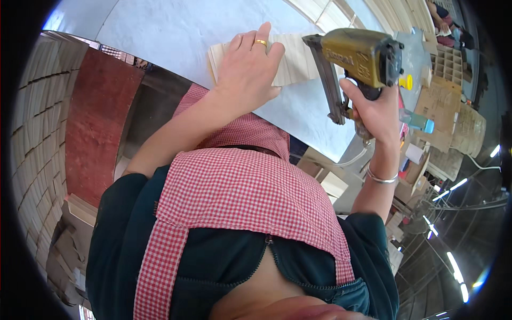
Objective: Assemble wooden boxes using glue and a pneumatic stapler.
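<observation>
On the pale worktable (165,37) lies a row of thin light wooden strips (296,61), set side by side. My left hand (246,66) rests across their left part, fingers stretched toward the far edge and thumb out at the near side. A gold ring is on one finger. In my right hand (380,109) is a gold-and-black pneumatic nail gun (354,50), held by its grip. Its long dark magazine (326,80) slants beside the right end of the strips; whether the nose touches them I cannot tell.
A pale air hose (354,159) curves below the gun. Long wooden pieces (392,16) lie at the far right. Beyond the table's right side are a blue-capped bottle (421,122), cardboard (437,109) and a compartmented box (448,66). Stacked wood (40,138) and a red panel (96,122) stand left.
</observation>
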`<state>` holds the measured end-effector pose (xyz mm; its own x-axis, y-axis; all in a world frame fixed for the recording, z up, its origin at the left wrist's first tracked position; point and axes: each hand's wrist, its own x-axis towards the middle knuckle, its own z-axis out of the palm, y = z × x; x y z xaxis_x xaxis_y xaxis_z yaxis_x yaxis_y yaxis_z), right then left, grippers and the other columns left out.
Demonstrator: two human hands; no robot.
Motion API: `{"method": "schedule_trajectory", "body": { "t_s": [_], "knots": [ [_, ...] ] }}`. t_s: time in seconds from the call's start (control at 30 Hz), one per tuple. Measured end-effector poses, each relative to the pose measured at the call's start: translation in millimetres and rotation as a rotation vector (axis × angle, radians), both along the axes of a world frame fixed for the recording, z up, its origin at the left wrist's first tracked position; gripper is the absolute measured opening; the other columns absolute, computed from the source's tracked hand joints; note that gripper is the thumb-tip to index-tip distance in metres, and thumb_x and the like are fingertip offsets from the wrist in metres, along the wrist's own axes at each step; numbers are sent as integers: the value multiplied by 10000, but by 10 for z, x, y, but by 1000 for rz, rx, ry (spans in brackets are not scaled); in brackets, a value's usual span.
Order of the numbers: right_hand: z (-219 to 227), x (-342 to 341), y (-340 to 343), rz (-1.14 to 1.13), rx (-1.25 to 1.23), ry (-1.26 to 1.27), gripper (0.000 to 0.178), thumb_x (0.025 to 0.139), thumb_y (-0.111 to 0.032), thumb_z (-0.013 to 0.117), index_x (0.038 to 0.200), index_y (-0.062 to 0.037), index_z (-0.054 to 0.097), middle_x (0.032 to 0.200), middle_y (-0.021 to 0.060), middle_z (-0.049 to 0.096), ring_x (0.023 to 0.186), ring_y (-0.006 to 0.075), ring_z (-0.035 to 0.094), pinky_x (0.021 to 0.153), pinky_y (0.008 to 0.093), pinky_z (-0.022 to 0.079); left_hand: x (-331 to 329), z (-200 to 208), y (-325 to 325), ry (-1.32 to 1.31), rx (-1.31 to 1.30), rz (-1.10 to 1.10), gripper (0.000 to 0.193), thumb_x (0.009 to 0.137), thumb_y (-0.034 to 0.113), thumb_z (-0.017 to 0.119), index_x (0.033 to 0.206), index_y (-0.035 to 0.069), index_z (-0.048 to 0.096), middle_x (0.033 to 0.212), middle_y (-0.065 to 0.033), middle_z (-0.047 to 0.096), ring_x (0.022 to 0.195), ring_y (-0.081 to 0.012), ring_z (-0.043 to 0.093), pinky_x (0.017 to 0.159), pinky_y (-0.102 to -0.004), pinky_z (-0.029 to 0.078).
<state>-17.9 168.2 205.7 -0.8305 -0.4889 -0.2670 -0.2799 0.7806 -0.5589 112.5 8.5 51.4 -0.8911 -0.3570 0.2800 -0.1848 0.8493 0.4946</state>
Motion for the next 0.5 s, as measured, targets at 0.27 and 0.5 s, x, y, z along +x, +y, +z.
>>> {"method": "schedule_trajectory", "body": {
  "t_s": [0.27, 0.5],
  "knots": [
    [-50, -97, -253, 41, 98, -68, 361, 822, -197, 815, 992, 91, 679, 638, 78, 628, 448, 106, 484, 400, 234, 377, 10, -21, 14, 62, -2, 13, 551, 647, 275, 858, 1061, 71, 557, 1317, -167, 530, 1246, -327, 495, 1063, -408, 368],
    [-82, -145, -240, 82, 49, -89, 349, 837, -216, 807, 975, 77, 678, 612, 72, 615, 419, 102, 473, 389, 232, 373, 9, -14, 23, 62, 26, 18, 551, 637, 262, 864, 1056, 73, 558, 1327, -161, 524, 1249, -324, 494, 1065, -410, 364]
  ]
}}
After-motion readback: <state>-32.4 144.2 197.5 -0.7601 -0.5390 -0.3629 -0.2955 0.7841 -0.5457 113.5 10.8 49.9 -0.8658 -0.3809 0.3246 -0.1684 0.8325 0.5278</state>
